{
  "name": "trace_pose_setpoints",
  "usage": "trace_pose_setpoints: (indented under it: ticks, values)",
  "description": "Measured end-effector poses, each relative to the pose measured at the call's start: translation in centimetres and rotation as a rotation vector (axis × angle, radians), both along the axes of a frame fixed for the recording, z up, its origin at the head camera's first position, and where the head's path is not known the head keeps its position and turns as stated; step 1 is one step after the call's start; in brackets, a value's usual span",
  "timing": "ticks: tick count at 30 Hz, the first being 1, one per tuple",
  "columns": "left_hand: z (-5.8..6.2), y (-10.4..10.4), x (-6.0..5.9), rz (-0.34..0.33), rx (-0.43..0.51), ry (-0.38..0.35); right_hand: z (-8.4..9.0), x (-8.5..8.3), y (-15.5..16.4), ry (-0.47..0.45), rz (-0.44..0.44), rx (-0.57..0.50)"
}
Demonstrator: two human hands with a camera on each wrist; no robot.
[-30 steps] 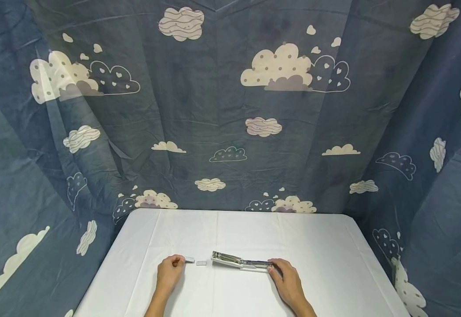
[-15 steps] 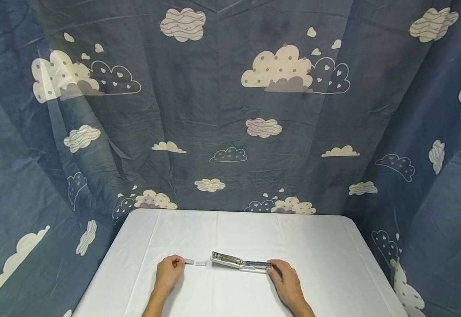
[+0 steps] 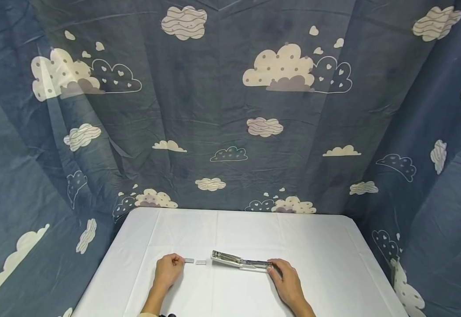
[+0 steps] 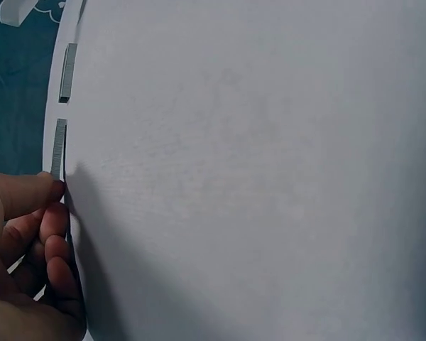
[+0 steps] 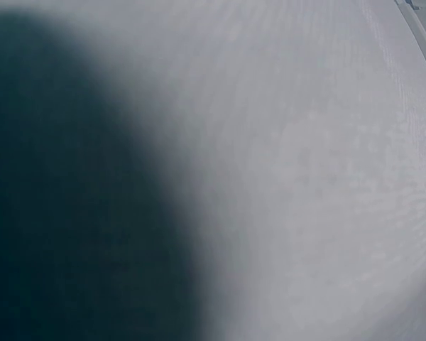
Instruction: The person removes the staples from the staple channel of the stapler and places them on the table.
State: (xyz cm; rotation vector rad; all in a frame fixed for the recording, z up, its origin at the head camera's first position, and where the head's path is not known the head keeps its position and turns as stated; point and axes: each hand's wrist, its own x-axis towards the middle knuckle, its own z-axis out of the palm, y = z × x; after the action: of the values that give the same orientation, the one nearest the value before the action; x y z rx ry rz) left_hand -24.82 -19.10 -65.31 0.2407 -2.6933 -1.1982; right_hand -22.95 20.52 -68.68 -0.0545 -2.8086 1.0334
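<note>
Between thumb and index finger my left hand (image 3: 168, 269) pinches one end of a grey strip of staples (image 4: 59, 148). The strip's other end points toward a second staple strip (image 4: 68, 73), which lies on the white table with a small gap between the two. To the right of them is a long stapler (image 3: 240, 263), opened out so that its metal inside shows. My right hand (image 3: 289, 279) holds the stapler's right end, thumb at the near side and fingers at the far side. The right wrist view shows only white cloth and a dark blur, without that hand.
White cloth covers the table (image 3: 313, 237), whose far edge meets a dark blue curtain (image 3: 199, 101) with a cloud print. More curtain hangs at both sides. Small dark round things (image 3: 169, 315) show at the bottom edge near the left sleeve.
The pinched staple strip has levelled slightly in line with the other one. A sleeve edge and small dark round things have come into view at the bottom. The stapler and right hand stay put.
</note>
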Motion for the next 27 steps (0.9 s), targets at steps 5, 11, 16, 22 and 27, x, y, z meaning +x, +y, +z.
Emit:
trace_pose_setpoints:
  ticks: [5, 11, 16, 22, 27]
  values:
    - [-0.05, 0.05, -0.09, -0.005, 0.009, -0.023, -0.12, -0.02, 0.22, -0.012, -0.007, 0.008]
    - [-0.20, 0.13, -0.10, -0.007, 0.022, -0.037, -0.19, 0.05, 0.27, -0.032, -0.009, -0.004]
    - [-0.56, 0.21, -0.12, -0.009, 0.019, -0.026, -0.26, -0.07, 0.23, -0.030, -0.014, -0.004]
    - [-0.68, 0.28, -0.18, -0.025, 0.021, -0.041, -0.30, 0.08, 0.45, -0.022, -0.019, 0.003]
    - [-0.83, 0.35, 0.03, -0.041, 0.020, -0.045, -0.39, 0.59, 0.78, -0.023, -0.004, 0.003]
